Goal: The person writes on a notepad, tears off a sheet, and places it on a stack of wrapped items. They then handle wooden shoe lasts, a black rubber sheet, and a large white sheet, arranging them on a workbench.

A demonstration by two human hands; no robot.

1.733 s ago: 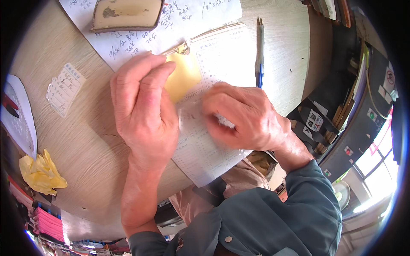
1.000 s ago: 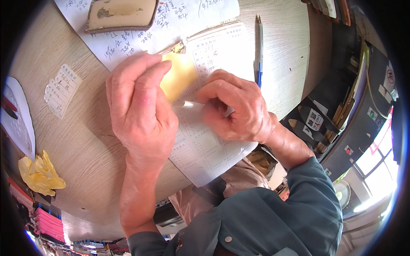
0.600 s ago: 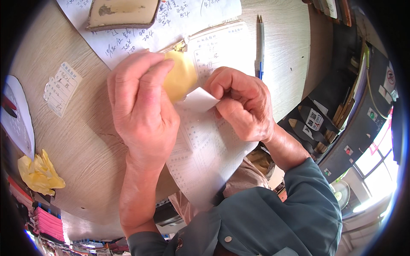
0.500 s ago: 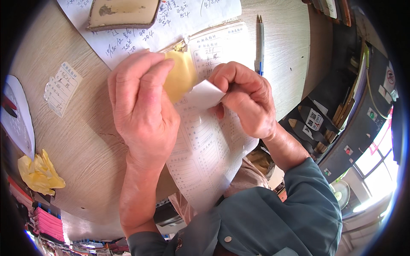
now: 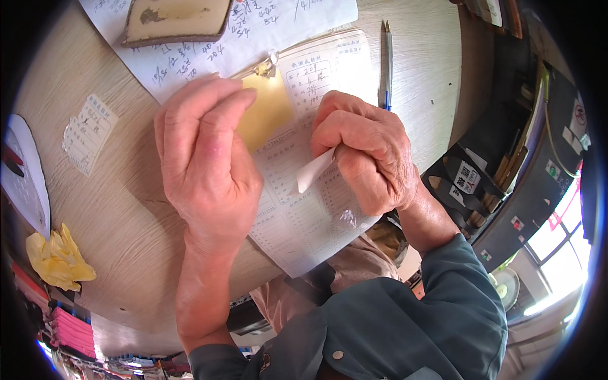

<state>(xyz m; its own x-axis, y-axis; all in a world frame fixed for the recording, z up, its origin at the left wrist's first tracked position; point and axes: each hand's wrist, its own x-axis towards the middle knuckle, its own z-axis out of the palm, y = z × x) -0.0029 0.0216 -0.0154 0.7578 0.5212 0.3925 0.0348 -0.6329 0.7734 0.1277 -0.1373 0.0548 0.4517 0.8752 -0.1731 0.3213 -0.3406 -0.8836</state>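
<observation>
A small white paper slip (image 5: pixel 316 170) sticks out from my right hand (image 5: pixel 370 155), whose fingers are closed tightly around it. Beneath lies a stack of printed form sheets (image 5: pixel 294 209), with handwriting on its upper part and a lower end reaching over the table edge above my lap. A metal clip (image 5: pixel 269 66) grips the stack's top, where a yellow sheet (image 5: pixel 269 107) shows. My left hand (image 5: pixel 209 161) is curled with bent fingers at the yellow sheet's left side; its thumb and anything between the fingers are hidden.
A blue-capped pen (image 5: pixel 386 66) lies right of the stack. Behind are a handwritten white sheet (image 5: pixel 152 73) and a beige block (image 5: pixel 174 20) on it. A torn printed slip (image 5: pixel 90 132) and crumpled yellow plastic (image 5: pixel 60 256) lie left. Dark shelving (image 5: pixel 506 171) stands right.
My right hand has drawn the white slip away from the yellow sheet, and the slip is now turned narrower. The stack's lower end sits slightly higher. My left hand has barely shifted.
</observation>
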